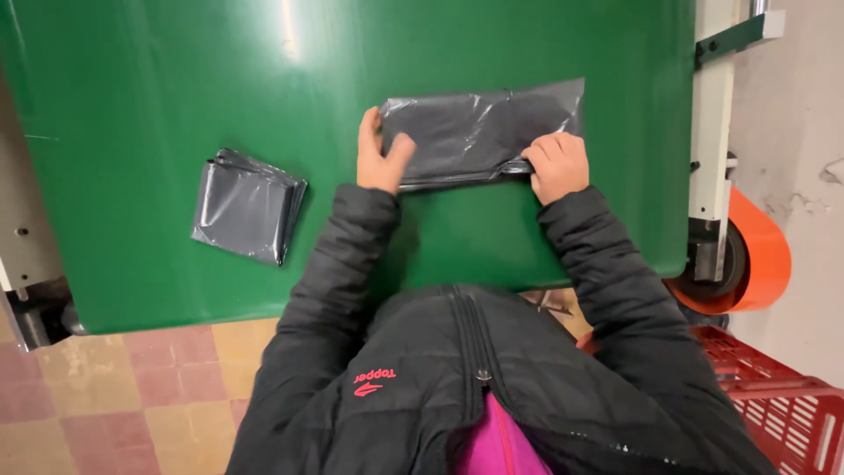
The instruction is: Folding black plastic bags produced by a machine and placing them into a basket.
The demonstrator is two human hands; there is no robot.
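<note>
While a folded bag [248,205] lies apart at left, the left hand [380,154] presses the flat bag [483,132] on the green table [158,79], fingers loose; the right hand [559,164] pinches its edge. Slick plastic could slip and unfold.

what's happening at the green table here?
A person in a black jacket has both hands on a dark plastic bag lying flat on the green table. The left hand presses its left end; the right hand pinches the lower right edge. A folded dark bag lies apart to the left.
</note>
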